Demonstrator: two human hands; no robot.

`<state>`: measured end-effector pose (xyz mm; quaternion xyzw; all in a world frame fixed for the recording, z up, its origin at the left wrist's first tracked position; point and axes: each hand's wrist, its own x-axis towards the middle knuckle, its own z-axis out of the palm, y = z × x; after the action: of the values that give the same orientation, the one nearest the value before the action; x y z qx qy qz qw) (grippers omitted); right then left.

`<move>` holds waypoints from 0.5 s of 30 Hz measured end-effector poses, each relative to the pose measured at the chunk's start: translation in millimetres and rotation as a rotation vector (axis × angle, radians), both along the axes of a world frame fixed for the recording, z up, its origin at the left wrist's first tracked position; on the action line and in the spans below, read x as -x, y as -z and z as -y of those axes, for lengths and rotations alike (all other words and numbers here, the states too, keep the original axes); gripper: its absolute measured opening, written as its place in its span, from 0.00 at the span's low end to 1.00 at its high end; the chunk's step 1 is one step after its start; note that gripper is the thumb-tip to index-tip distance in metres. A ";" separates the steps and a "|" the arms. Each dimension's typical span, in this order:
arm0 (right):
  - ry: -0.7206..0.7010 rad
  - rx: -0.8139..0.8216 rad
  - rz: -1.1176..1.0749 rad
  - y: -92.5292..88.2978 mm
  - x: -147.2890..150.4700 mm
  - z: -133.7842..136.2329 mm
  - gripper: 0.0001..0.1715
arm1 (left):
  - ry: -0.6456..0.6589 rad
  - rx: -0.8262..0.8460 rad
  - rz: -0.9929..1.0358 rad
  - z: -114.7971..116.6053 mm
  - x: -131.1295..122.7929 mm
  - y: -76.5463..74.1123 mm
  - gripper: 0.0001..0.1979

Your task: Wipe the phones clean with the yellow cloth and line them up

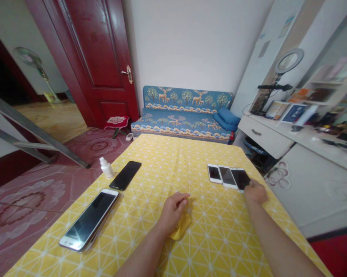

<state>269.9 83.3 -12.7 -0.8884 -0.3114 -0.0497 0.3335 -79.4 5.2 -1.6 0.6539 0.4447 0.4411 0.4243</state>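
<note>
My left hand (174,212) is over the middle of the table, its fingers curled around a crumpled yellow cloth (181,227) that hangs out below the palm. At the right side, my right hand (256,191) grips the near right edge of a dark-screened smartphone (240,178); its fingertips are partly hidden. That phone lies at the end of a row, beside a white smartphone (227,177) and a smaller white smartphone (214,173). On the left lie a black smartphone (125,175) and a large white-framed smartphone (89,219), screens up.
A white pump bottle (106,168) stands at the left edge of the yellow patterned tablecloth (214,231). Beyond the table is a blue sofa (179,115). A white cabinet (312,181) flanks the right side, and a metal ladder frame (46,144) the left.
</note>
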 end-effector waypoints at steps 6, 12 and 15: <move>-0.078 0.014 0.143 -2.0 8.0 -3.8 0.25 | 0.013 0.007 0.015 -1.0 -0.1 2.9 0.15; -0.537 -0.137 0.318 -7.9 82.9 11.3 0.25 | -0.014 0.000 0.047 -2.2 -1.9 2.9 0.15; -0.911 -0.200 0.143 -14.1 150.5 39.8 0.25 | -0.095 -0.002 0.111 -6.3 0.2 2.2 0.16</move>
<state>119.4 43.5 1.4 -0.6192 -0.6855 0.0108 0.3828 -79.5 11.5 -3.8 0.6071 0.4507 0.4968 0.4259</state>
